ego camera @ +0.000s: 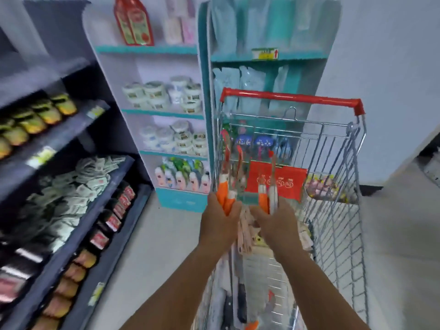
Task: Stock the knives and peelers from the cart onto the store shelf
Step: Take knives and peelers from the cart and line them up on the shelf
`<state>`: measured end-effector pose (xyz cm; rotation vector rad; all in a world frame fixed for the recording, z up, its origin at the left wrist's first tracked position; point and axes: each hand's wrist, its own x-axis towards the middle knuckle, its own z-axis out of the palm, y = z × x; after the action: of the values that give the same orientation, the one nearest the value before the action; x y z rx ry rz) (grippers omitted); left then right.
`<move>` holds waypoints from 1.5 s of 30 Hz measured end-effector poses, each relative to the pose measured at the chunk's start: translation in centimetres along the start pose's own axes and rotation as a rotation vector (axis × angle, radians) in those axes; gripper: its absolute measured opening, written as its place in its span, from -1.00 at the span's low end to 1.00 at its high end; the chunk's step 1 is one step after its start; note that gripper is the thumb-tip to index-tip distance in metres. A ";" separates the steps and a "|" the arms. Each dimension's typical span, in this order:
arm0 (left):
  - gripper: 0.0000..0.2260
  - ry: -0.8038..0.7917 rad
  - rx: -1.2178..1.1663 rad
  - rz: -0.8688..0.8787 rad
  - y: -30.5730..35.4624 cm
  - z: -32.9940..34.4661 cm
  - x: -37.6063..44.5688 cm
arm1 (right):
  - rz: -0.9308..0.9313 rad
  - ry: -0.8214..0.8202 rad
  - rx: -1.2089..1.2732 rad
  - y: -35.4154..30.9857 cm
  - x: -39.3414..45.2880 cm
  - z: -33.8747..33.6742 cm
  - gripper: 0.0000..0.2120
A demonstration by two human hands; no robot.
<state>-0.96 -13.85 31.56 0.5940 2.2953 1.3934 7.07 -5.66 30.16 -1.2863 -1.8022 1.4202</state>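
Both hands are raised over the near part of the cart (338,186), each holding a small bunch of packaged knives by the handle end, blades pointing up and away from the body. That is likely the safest way to carry them and keeps the packs together. The left hand (220,222) has its fingers curled round two orange-handled knives (225,198) close to the cart's left rim. The right hand (277,222) grips an orange and a white-handled knife (267,198), fingers wrapped round the lower handles, nearer the middle of the basket. The fingertips themselves are hidden behind the handles, so how tightly they press I cannot tell.

More knives (240,298) with dark handles lie flat on the cart floor near its near edge, along with other packs further in, too blurred to name. The picking-up seems done for this load; the shelves (147,110) stand to the left of the cart, and which one takes the knives is not clear.
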 end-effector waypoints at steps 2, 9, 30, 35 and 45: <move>-0.82 0.118 -0.018 0.023 1.1 -1.9 -1.0 | -0.050 -0.069 -0.001 -1.9 -0.8 0.4 -0.80; -0.81 0.466 -0.026 0.063 2.9 -10.1 -5.9 | -0.266 -0.270 0.073 -7.9 -5.8 4.0 -0.86; -0.87 1.065 0.045 -0.027 -7.4 -44.0 -27.5 | -0.611 -1.004 -0.018 -19.8 -39.3 26.0 -0.83; -0.85 1.105 0.073 -0.076 -11.2 -51.2 -32.0 | -0.651 -1.058 -0.030 -20.9 -47.5 31.2 -0.80; -0.90 1.262 -0.032 -0.176 -16.5 -61.3 -36.8 | -0.639 -1.189 -0.053 -22.7 -57.2 39.9 -0.87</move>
<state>-5.18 -85.43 47.13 -0.7449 3.0285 2.0150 -9.97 -74.86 47.35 0.3454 -2.5825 1.8420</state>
